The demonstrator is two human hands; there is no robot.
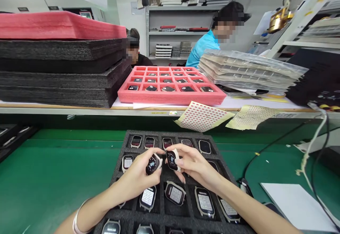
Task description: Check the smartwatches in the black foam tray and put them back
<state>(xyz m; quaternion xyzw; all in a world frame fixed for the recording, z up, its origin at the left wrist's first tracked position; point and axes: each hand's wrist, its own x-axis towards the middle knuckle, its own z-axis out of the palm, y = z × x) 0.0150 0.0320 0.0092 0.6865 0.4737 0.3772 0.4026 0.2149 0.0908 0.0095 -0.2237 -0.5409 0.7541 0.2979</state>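
My left hand (pixel 140 168) is closed around a smartwatch without a strap (pixel 153 164), its lit dark screen facing up. Opposite it, my right hand (pixel 195 161) grips a second smartwatch (pixel 172 159) by its edges between thumb and fingers, also with a lit screen. Both hands are close together above a black foam tray (pixel 175 211) with square compartments. Several watch bodies lie in the tray, such as one (pixel 175 193) with a white grid on its display. My forearms cover some compartments.
A pink foam tray (pixel 172 97) of watches sits on the shelf above the green bench (pixel 66 177). Stacked black foam (pixel 53 81) stands left, clear plastic trays (pixel 249 71) right. Cables (pixel 265 145) and a white sheet (pixel 294 205) lie at right. Two people are behind the shelf.
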